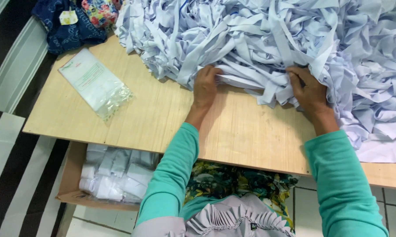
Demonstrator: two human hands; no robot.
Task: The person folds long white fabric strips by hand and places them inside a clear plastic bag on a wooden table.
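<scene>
A: What surface, what room?

B: A pale wooden tabletop (171, 118) over a floor of black and white stripes at left and white tiles at lower right

A: Count the items, left to right

B: One dark blue patterned garment (64, 30) at the far left corner, one floral cloth (100, 11) beside it, one clear plastic packet (95, 83) lying flat on the wood, one cardboard box (73, 175) of folded white pieces below the table edge, and one great heap of pale blue fabric strips (259, 39) filling the top and right

A: And the hands?

B: Two, both in teal sleeves. The left hand (205, 85) rests at the heap's near edge, fingers curled together onto a strip. The right hand (309, 90) sits further right, fingers bent and closed on strips at the heap's front

A: Anything in the way?

B: Loose strips drape over the right hand's fingertips; the heap spills past the table's right edge, hiding the wood there
</scene>
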